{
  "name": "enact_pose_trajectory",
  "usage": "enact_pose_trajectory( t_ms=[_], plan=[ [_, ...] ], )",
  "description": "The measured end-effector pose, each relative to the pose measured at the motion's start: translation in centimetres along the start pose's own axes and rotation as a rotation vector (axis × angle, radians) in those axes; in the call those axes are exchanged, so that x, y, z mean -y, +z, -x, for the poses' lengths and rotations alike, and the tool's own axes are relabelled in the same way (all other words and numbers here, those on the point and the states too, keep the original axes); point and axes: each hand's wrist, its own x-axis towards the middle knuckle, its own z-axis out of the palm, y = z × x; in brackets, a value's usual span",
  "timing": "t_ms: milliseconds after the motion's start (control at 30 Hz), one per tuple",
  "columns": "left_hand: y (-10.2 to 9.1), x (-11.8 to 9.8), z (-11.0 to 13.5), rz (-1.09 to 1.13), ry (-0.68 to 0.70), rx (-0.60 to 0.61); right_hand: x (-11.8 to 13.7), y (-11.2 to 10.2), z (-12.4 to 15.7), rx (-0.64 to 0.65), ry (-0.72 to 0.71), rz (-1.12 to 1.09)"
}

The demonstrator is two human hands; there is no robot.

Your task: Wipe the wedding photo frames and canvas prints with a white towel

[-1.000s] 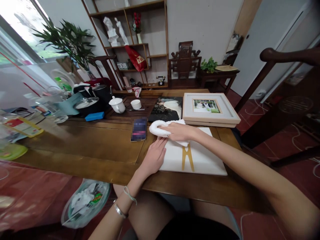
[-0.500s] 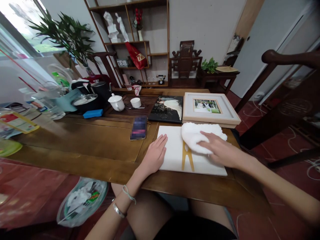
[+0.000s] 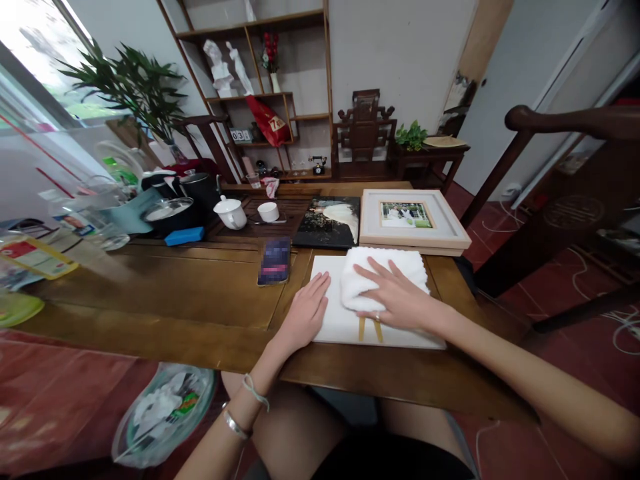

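Observation:
A white flat board (image 3: pixel 345 327) with a gold mark lies on the wooden table (image 3: pixel 175 293) in front of me. My right hand (image 3: pixel 395 297) lies flat with fingers spread on a folded white cloth (image 3: pixel 383 270), pressing it onto the board's middle. My left hand (image 3: pixel 306 312) rests flat, fingers together and stretched out, on the board's left edge, holding nothing.
A phone (image 3: pixel 275 261) lies left of the board. Behind it are a dark photo print (image 3: pixel 327 223) and a framed picture (image 3: pixel 413 219). Teapot (image 3: pixel 231 212), cup (image 3: pixel 269 211), pots and bottles crowd the far left. A bin (image 3: pixel 163 413) stands under the table.
My right hand has swept the cloth from the board's top left to its right side and back to the middle. The left hand has stayed on the left edge.

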Motion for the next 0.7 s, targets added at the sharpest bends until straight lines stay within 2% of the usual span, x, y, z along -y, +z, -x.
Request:
enact_pose_trajectory(
  t_ms=[67, 133, 267, 333, 433, 567, 633, 700],
  plan=[
    [0.1, 0.3, -0.1, 0.034, 0.004, -0.019, 0.3, 0.4, -1.4, -0.009, -0.037, 0.062],
    [0.3, 0.7, -0.2, 0.083, 0.000, -0.047, 1.7, 0.9, -1.4, 0.002, -0.094, 0.101],
    [0.5, 1.0, -0.3, 0.168, -0.029, -0.112, 5.5, 1.8, 1.2, -0.016, -0.239, 0.080],
    [0.5, 0.9, -0.4, 0.176, -0.039, -0.125, 6.4, 1.9, 2.2, -0.022, -0.278, 0.063],
    [0.4, 0.8, -0.5, 0.184, -0.036, -0.138, 5.6, 1.7, 1.5, 0.006, -0.237, 0.043],
    [0.5, 1.1, -0.7, 0.197, -0.027, -0.168, 3.5, 1.4, -1.8, -0.022, -0.070, 0.137],
    [0.4, 1.2, -0.7, 0.210, -0.018, -0.167, 3.7, 1.6, -2.7, -0.036, -0.072, 0.198],
    [0.2, 1.2, -0.7, 0.218, -0.007, -0.156, 5.0, 1.9, -2.5, -0.051, -0.126, 0.225]
  ],
)
